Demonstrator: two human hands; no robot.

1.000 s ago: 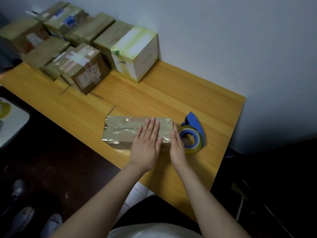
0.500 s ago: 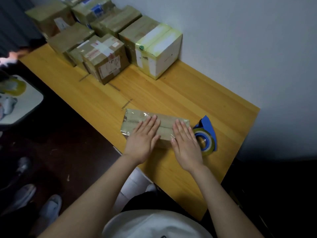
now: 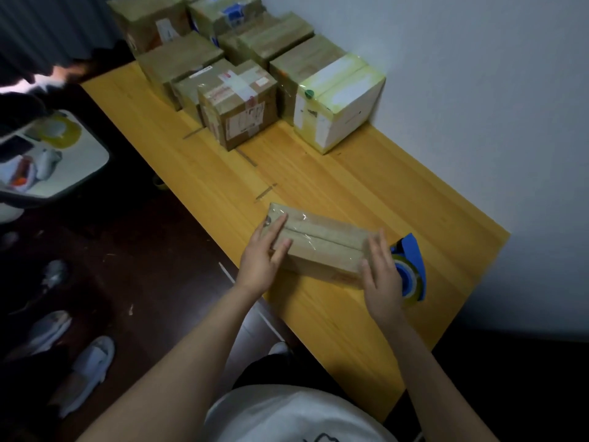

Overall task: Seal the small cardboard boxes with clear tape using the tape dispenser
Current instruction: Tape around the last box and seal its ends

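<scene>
One box [image 3: 322, 247] on desk [image 3: 350, 193], left hand [image 3: 261, 260], right hand [image 3: 381, 272] flat against its ends, released, one dispenser [image 3: 411, 269] beside

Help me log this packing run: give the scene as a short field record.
Box in work: flat brown cardboard box, clear tape over its top seam, on yellow wooden table
Left hand: straight fingers on box's left end
Right hand: straight fingers against its right end
Tool: blue tape dispenser, unheld, right of box
Background: taped cardboard boxes by wall
</scene>
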